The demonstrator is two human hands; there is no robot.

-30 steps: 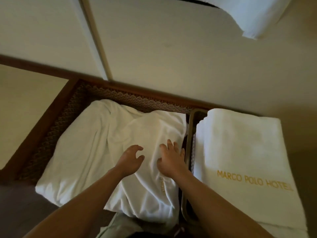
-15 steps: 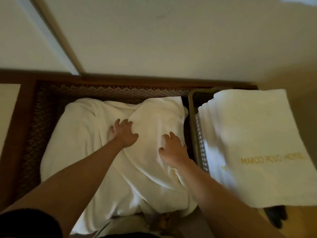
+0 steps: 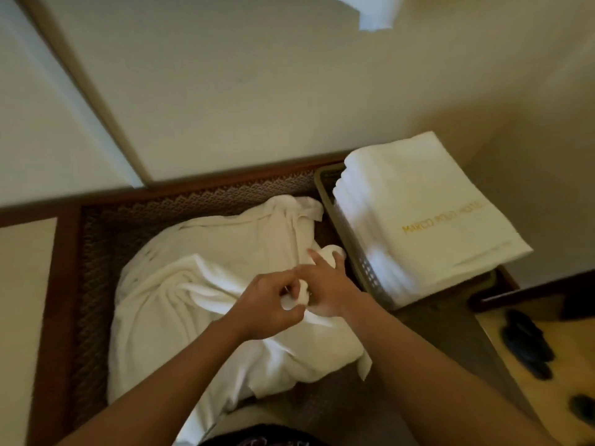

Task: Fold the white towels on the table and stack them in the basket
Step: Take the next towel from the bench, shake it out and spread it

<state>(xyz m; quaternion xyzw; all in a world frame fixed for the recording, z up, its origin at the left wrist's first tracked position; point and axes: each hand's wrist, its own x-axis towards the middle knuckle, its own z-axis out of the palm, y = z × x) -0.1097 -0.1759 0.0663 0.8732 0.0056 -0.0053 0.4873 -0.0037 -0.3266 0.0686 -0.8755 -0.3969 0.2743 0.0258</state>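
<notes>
— Fingers [image 3: 291,286] of both my hands are curled round one bunched edge of the loose white towel [image 3: 206,284], left hand [image 3: 267,305] and right hand [image 3: 325,289] touching each other.

— Where's that towel lying?

— Crumpled on the bench [image 3: 106,239], just left of the basket [image 3: 325,181].

— So how far along?

— I'd judge partway. A neat stack of folded towels [image 3: 418,214] fills the basket, gold lettering on top. This one isn't folded yet; it needs spreading, folding and stacking. Whether more lie under it, I can't tell.
</notes>
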